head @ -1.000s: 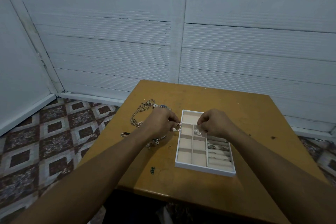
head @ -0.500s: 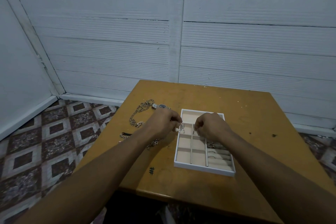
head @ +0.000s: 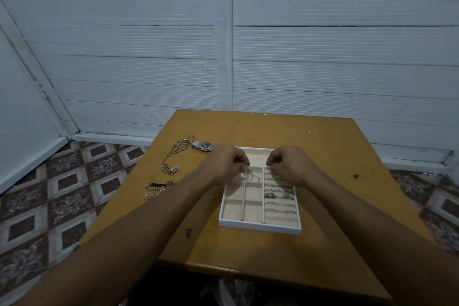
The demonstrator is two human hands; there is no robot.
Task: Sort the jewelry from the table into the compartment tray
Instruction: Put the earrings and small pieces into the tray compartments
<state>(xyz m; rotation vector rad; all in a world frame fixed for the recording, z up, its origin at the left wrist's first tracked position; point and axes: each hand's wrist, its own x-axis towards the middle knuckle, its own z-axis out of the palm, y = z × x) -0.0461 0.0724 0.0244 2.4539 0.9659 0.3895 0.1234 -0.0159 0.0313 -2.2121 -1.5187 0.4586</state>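
- while both hands hang over the far end of the compartment tray [head: 258, 225], the left hand [head: 224, 165] pinches a small silver bracelet [head: 247, 174] in curled fingertips, and it dangles over the tray's left-side compartments.
- the right hand [head: 289, 166] curls its fingers down over the tray's right column; i cannot tell whether they grip anything.
- rings [head: 270, 195] sit in the slots of that right column.
- left of the tray, on the table [head: 273, 256], lie a wristwatch [head: 205, 145], a long chain [head: 173, 156] and a link bracelet [head: 156, 187], all apart from it.
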